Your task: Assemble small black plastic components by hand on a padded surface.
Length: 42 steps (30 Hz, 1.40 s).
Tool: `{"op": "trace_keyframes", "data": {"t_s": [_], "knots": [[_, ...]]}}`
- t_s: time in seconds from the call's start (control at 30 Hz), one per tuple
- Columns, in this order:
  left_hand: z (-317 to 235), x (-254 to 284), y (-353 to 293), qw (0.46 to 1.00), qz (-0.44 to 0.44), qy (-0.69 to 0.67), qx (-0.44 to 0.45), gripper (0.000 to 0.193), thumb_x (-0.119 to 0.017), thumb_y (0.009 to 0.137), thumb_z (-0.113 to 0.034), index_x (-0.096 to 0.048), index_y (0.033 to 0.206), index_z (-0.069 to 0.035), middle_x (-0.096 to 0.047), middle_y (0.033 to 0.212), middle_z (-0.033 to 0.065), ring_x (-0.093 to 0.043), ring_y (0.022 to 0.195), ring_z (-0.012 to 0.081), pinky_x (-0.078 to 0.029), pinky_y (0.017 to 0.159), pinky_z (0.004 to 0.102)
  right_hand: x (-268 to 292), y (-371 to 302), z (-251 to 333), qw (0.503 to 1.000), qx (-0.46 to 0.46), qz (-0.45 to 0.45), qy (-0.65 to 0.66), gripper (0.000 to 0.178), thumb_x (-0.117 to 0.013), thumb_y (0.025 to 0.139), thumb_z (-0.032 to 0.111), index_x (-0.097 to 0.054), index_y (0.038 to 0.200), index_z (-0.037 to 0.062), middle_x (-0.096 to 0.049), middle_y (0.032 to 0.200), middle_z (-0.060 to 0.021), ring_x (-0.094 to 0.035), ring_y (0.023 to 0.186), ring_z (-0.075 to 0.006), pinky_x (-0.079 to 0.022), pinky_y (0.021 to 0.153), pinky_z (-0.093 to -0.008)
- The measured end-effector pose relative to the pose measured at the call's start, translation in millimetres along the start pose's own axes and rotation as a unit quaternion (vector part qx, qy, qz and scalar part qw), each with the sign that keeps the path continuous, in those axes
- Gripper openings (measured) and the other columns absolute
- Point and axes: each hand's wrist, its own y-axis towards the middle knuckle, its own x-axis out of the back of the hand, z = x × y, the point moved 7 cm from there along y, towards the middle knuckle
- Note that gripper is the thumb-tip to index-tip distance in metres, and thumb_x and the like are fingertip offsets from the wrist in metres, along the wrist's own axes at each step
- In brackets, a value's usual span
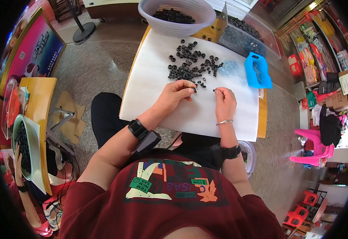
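Dark red fabric T-shirt with multicoloured printed front (170, 215), worn by the person. Far left: upright purple-and-pink poster board in a gold frame (34, 51). Below it, oval pale green basin (33, 147) of black contents, on a wood-coloured side table (42, 91); a co-worker's hand (18, 161) at its rim. Centre: wood-yellow worktop (263, 115), mostly covered by a smooth white sheet (152, 67). At its far edge, round translucent lavender plastic basket (178, 28), part-filled with black pieces.

Left hand (169, 96), black strap (137, 128) at the wrist: thumb and fingers together, pinched on one small black piece (194, 90). Loose scatter of small black bead-like pieces (186, 71) on the sheet, just beyond this hand. Right hand (225, 104), silver-coloured bangle (224, 122): fingers together at the tips, pinched on another small dark piece (214, 90); the hands apart. Beyond, patch of tiny clear bluish bits (227, 67). Behind, transparent rectangular box (241, 40), dark contents. Right: bright blue plastic tray (265, 79), holding bluish bits. Far right: pink plastic stool (313, 145) on the floor.
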Motion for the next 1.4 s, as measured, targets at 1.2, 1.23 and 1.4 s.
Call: {"op": "trace_keyframes", "data": {"t_s": [1.2, 1.23, 1.4], "knots": [[0, 1, 1, 1.0, 0.002, -0.015, 0.01, 0.019, -0.058, 0.089, -0.008, -0.061, 0.107, -0.001, -0.06, 0.092, 0.0016, -0.056, 0.078, 0.0091, -0.049, 0.072, 0.0224, -13, 24, -1, 0.921, -0.166, 0.119, 0.331, 0.015, -0.059, 0.086, 0.012, -0.063, 0.096, 0.0011, -0.066, 0.084, -0.0034, -0.055, 0.071, -0.0084, -0.045, 0.067, -0.0218], [2, 1, 2, 1.0, 0.009, -0.018, 0.019, 0.019, -0.058, 0.09, -0.008, -0.061, 0.107, -0.001, -0.06, 0.092, 0.0018, -0.057, 0.079, 0.009, -0.049, 0.072, 0.0226, -13, 18, 8, 0.919, -0.167, 0.126, 0.333, 0.015, -0.059, 0.086, 0.012, -0.063, 0.096, 0.0011, -0.066, 0.084, -0.0034, -0.055, 0.071, -0.0084, -0.045, 0.067, -0.0218], [-1, 0, 1, 0.999, 0.018, -0.045, 0.004, 0.019, -0.058, 0.09, -0.009, -0.061, 0.107, -0.001, -0.061, 0.093, 0.002, -0.058, 0.078, 0.009, -0.05, 0.073, 0.0233, -26, -1, 51, 0.912, -0.086, 0.204, 0.346, 0.012, -0.06, 0.085, 0.009, -0.064, 0.093, 0.0016, -0.064, 0.084, -0.0004, -0.053, 0.071, -0.0059, -0.043, 0.065, -0.0194]]}}
